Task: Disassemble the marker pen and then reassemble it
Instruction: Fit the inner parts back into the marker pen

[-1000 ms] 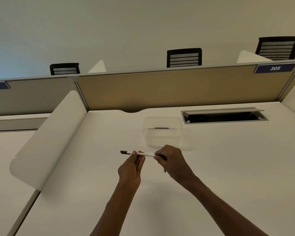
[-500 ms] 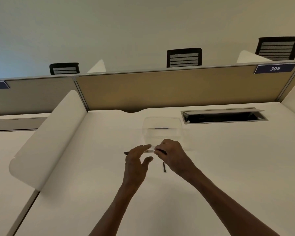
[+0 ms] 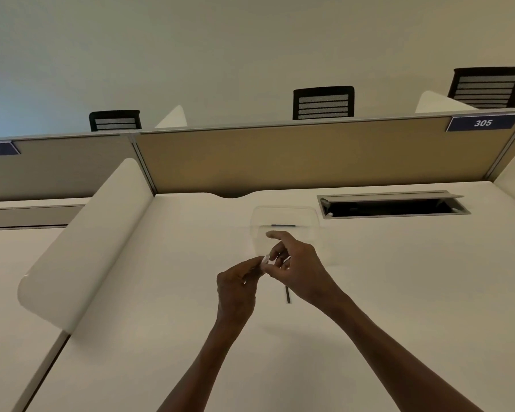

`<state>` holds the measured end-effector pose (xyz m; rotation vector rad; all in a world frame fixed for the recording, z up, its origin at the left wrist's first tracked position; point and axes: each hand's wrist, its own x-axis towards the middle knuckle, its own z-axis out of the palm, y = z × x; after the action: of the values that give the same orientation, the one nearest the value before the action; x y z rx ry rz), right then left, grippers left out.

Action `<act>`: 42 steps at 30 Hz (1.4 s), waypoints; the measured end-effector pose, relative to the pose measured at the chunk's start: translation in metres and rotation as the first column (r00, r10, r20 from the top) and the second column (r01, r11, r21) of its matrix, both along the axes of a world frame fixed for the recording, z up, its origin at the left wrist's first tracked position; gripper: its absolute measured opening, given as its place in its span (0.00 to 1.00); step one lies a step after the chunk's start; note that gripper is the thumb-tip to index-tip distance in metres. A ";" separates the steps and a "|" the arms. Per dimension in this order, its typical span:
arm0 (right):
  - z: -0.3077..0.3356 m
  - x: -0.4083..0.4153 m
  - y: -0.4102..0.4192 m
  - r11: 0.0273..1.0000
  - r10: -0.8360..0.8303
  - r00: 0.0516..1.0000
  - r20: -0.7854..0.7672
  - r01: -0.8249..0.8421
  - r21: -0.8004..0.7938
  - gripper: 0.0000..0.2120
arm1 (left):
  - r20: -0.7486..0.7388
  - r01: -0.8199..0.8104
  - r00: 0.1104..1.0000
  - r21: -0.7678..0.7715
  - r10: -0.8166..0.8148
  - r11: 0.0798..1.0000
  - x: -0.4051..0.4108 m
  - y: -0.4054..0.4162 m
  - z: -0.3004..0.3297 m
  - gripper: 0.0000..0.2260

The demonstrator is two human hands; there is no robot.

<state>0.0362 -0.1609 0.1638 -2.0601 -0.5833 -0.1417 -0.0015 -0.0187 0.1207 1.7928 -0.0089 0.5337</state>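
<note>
Both hands meet above the smooth white tabletop, left hand pinching a blurred whitish marker barrel, right hand fingers spread.

I log: table, smooth matt off-white laminate; far container, clear glossy plastic; partition panel, tan cloth, metal-edged; chair backs, black mesh.

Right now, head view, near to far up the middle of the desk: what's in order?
Dark pen part lying on the desk → left hand and right hand on the white marker barrel → clear plastic container → tan partition → black chair.
</note>
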 end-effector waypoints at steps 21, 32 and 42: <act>-0.036 0.012 -0.006 0.993 -0.098 0.992 -0.076 0.103 0.060 0.04 | -0.120 -0.013 0.993 -0.110 0.000 0.994 0.001 0.010 -0.015 0.10; -0.108 0.031 -0.023 0.919 -0.366 0.892 -0.265 0.302 -0.253 0.10 | -0.163 -0.059 0.986 -0.156 0.033 0.986 0.002 0.016 -0.021 0.10; -0.144 0.030 -0.007 0.837 -0.438 0.853 -0.284 0.271 -0.475 0.11 | -0.166 -0.067 0.985 -0.141 0.043 0.988 0.008 0.016 -0.024 0.10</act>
<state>0.0660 -0.1680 0.0198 -2.5182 0.0412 0.1867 0.0070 -0.0023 0.0970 1.6913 0.1890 0.4146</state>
